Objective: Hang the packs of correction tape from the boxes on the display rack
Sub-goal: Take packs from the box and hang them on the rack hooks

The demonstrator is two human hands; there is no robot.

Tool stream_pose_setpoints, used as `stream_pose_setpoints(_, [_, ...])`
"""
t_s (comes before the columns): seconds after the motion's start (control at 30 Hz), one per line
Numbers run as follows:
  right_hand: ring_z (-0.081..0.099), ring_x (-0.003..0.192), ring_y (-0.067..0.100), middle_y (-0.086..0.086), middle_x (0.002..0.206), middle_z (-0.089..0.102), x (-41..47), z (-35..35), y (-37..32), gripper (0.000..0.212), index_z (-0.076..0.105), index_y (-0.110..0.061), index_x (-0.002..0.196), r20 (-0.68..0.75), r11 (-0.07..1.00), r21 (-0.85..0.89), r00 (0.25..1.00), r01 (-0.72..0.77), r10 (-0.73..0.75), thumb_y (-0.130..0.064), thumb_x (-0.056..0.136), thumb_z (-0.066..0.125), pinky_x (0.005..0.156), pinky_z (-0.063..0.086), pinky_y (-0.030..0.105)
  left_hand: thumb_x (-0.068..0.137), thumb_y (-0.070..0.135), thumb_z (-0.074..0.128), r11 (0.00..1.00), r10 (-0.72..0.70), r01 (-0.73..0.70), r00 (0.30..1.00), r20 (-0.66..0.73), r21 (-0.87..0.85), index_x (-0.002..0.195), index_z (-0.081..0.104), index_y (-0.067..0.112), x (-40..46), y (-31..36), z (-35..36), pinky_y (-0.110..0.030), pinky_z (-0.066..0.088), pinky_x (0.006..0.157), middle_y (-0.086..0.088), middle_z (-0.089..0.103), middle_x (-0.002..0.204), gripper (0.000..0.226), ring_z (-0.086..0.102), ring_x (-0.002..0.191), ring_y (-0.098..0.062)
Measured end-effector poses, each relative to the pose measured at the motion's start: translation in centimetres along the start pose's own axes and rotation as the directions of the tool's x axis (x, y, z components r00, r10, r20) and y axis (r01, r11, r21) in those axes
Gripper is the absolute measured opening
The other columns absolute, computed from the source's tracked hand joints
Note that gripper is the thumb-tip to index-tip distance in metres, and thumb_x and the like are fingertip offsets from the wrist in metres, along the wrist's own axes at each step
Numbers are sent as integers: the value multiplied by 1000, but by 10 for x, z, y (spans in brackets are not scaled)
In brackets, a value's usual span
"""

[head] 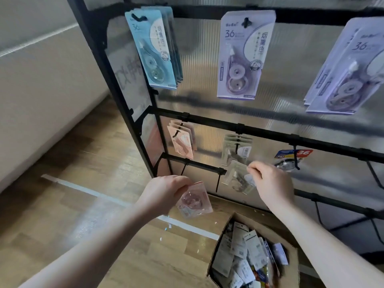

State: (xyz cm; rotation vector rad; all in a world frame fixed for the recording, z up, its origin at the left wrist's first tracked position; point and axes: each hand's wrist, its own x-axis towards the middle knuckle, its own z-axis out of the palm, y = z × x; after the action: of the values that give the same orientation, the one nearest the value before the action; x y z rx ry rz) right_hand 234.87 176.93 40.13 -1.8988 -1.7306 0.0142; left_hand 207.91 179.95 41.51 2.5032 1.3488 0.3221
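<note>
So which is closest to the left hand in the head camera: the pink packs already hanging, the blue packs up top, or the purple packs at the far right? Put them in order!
Starting from the left hand:
1. Pink hanging packs, just above it on the middle bar.
2. Blue packs, high up on the top left hook.
3. Purple packs, top right corner, farthest away.

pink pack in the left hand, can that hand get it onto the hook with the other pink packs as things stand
Probably yes. The left hand grips the pink blister pack just below that black hook of pink packs, with nothing between; the right hand works further right.
</note>
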Motion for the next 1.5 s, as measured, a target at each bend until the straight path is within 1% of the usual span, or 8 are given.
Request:
stream_pose_setpoints(0.2, [55, 55, 21, 7, 71, 69, 37, 21, -2, 6, 71, -9, 86, -15, 998, -3, 998, 60, -60, -13, 85, 66, 47, 23, 13, 85, 33, 40, 999, -38, 37, 997, -68, -23, 97, 65, 24, 12, -13, -5, -32, 50, 59, 5, 67, 83, 29, 61, 73, -18])
stream_pose_setpoints(0.43, [60, 61, 27, 6, 73, 69, 63, 39, 3, 6, 70, -9, 84, 24, 992, 49, 993, 118, -119, -11, 85, 64, 49, 39, 26, 85, 29, 44, 996, -83, 82, 994, -74, -21, 91, 66, 20, 27, -13, -9, -32, 50, 54, 6, 67, 79, 25, 61, 67, -17])
stream_pose_setpoints(0.57, [62, 60, 26, 6, 71, 69, 66, 46, 10, 4, 71, -8, 84, 22, 979, 85, 982, 186, -189, -8, 84, 66, 51, 33, 21, 84, 28, 45, 994, -107, 105, 990, -90, -26, 92, 67, 19, 38, -8, -7, -32, 50, 55, 6, 68, 81, 25, 62, 69, -16])
stream_pose_setpoints(0.67, [64, 61, 29, 10, 71, 69, 65, 44, 15, 5, 70, -5, 83, 57, 966, 129, 971, 222, -231, -2, 79, 69, 49, 45, 26, 86, 27, 47, 992, -123, 121, 989, -84, -20, 95, 67, 20, 42, -5, -5, -30, 47, 55, 7, 69, 84, 23, 61, 71, -14])
stream_pose_setpoints(0.93, [69, 79, 31, 12, 91, 72, 70, 44, 33, 24, 71, -5, 102, 96, 966, 121, 966, 227, -239, 3, 79, 68, 64, 53, 35, 84, 27, 46, 982, -169, 161, 982, -81, -98, 96, 67, 16, 52, -10, 5, -37, 53, 58, 4, 70, 85, 27, 63, 72, -18])
stream_pose_setpoints(1.1, [69, 84, 33, 14, 97, 72, 78, 50, 39, 26, 69, -6, 109, 90, 968, 120, 969, 220, -231, -4, 83, 66, 67, 55, 41, 83, 29, 44, 965, -234, 222, 970, -70, -140, 95, 68, 15, 54, -9, 9, -30, 49, 60, 6, 68, 85, 29, 59, 71, -12])
stream_pose_setpoints(1.3, [67, 71, 32, 13, 84, 71, 85, 56, 46, 20, 68, -5, 101, 57, 964, 82, 965, 252, -257, -3, 81, 67, 56, 56, 36, 92, 18, 54, 963, -267, 264, 961, -68, -54, 98, 67, 18, 52, -17, 5, -31, 49, 62, 8, 68, 91, 14, 58, 75, -11])
stream_pose_setpoints(1.5, [66, 72, 31, 14, 85, 69, 71, 55, 51, 19, 67, -2, 101, -33, 975, 15, 975, 220, -219, -8, 83, 67, 56, 51, 31, 91, 13, 57, 975, -223, 222, 969, -102, -21, 100, 68, 14, 51, -27, -3, -9, 32, 56, 3, 69, 92, 15, 51, 71, -7])
